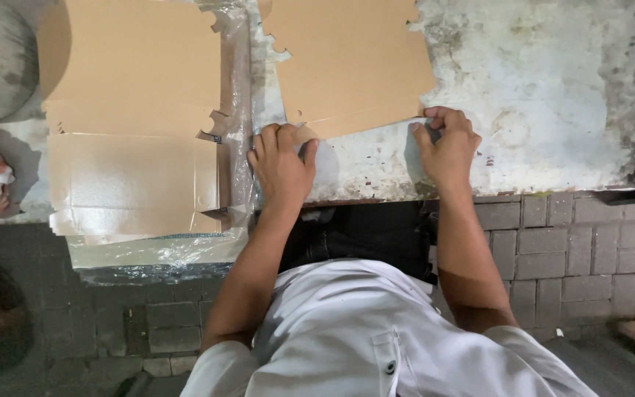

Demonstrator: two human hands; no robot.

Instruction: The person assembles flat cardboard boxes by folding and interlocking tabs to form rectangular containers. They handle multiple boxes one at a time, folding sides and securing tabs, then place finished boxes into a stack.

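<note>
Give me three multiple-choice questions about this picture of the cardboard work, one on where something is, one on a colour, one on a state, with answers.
1. Where is the stack of flat cardboard blanks in clear plastic wrap?
A. beside the left hand
B. beside the right hand
C. on the paved floor

2. What colour is the person's shirt?
A. black
B. white
C. red

3. How is the single cardboard sheet lying?
A. standing upright as a finished box
B. rolled into a tube
C. flat on the worn tabletop, with both hands at its near edge

Answers:
1 A, the wrapped stack lies just outward of the left hand.
2 B, the chest and sleeves are white.
3 C, the sheet lies flat and fingers of both hands pinch its near edge.
</note>
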